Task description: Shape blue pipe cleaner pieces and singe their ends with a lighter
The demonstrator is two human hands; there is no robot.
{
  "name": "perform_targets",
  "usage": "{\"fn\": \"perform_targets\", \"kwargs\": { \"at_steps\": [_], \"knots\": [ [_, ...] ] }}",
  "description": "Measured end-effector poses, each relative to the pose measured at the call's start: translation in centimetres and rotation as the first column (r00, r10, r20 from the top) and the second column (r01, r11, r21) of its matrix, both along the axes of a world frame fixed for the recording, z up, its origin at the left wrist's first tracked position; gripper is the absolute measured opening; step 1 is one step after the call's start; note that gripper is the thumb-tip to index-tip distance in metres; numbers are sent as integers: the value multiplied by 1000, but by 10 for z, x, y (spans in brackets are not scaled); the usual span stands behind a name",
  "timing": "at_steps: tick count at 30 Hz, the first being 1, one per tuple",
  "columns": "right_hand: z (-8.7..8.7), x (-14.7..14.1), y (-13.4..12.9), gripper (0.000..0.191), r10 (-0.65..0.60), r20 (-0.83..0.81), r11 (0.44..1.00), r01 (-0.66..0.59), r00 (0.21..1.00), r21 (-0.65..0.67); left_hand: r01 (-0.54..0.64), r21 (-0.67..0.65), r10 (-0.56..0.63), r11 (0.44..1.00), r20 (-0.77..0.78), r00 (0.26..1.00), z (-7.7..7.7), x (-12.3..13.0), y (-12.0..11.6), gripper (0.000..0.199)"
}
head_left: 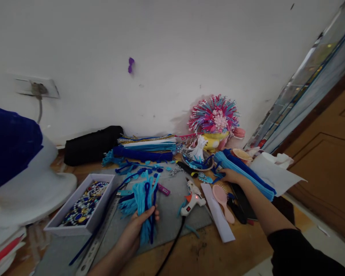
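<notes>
A bundle of light and dark blue pipe cleaners [143,193] stands upright in my left hand [140,220], with the fingers wrapped round it. My right hand [230,175] reaches over to the right, its fingertips together at some dark blue pipe cleaner pieces [217,177] beside a round dish [212,164]. What lies between those fingertips is too small to make out. Close by is a light blue flower-like piece [204,178]. Long light blue pipe cleaners [244,174] lie just beyond the right hand.
A glue gun [194,199] with a lit red light lies between my hands, its cord trailing forward. Right of it are a white strip [217,212] and a pink hairbrush [222,199]. A box of beads [83,203], a metal ruler [96,245] and a white mannequin stand [43,184] are on the left.
</notes>
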State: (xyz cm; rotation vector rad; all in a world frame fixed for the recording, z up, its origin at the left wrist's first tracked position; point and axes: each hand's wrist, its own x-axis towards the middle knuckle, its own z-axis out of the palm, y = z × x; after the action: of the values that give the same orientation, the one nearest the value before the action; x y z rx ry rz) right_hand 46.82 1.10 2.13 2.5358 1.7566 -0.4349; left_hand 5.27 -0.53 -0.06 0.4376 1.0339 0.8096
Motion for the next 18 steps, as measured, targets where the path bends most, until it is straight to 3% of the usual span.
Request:
{"fn": "perform_targets", "kwargs": {
  "at_steps": [3,5,8,11,13,14,16,18],
  "knots": [
    [-2,1,-5,19,-21,13,998,20,1000,64,-9,11,9,1000,0,1000,3,-1,0,9],
    [3,6,-11,13,-58,7,991,56,998,121,-4,11,4,1000,4,1000,3,-2,0,8],
    [24,12,-8,20,-123,-3,955,119,992,271,11,27,-12,1000,17,1000,1,-2,0,8],
    [51,4,16,22,-119,-32,890,120,992,440,18,39,-19,999,31,999,-2,-2,0,10],
    [62,-9,37,13,-1,-79,898,36,997,440,28,41,-30,999,51,998,-3,-3,0,10],
    [63,-16,45,17,48,-89,903,-5,995,430,31,41,-33,999,60,998,-3,-4,1,11],
    [59,-25,54,35,141,-119,916,-84,983,393,31,42,-33,999,69,997,-3,-5,1,11],
    [47,-25,52,40,166,-167,920,-91,972,382,16,39,-19,999,61,998,0,-5,2,9]
  ]
}}
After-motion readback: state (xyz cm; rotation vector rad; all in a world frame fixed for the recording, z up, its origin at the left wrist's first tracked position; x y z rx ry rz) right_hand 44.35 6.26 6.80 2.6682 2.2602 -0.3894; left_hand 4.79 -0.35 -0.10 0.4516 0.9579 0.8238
